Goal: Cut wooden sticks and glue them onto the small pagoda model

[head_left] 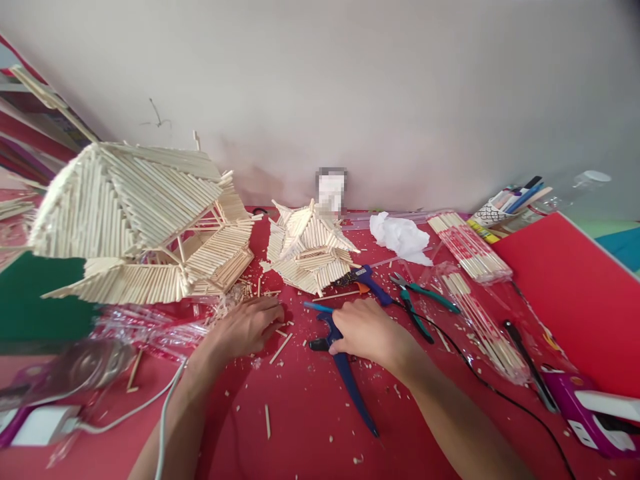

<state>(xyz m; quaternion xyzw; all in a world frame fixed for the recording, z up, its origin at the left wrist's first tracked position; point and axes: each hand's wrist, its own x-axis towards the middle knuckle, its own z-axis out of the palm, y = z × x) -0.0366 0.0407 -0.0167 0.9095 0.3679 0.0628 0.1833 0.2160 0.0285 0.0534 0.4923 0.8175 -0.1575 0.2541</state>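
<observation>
My right hand (367, 333) rests, fingers curled, on blue-handled cutters (345, 370) lying on the red table (310, 413). My left hand (247, 327) lies palm down among loose stick offcuts (281, 348), fingers bent, touching small pieces I cannot make out. Just beyond both hands stands a small stick-built roof model (307, 250). A large stick-built roof model (135, 220) stands at the left. A blue glue gun (367, 280) lies behind my right hand.
Green-handled pliers (417, 300) and a black cord (480, 377) lie to the right. Packs of sticks (470, 250) in clear wrap, a white tissue (400, 237), a pen cup (505, 207), a red board (575, 293) and a purple-white device (595, 410) fill the right side.
</observation>
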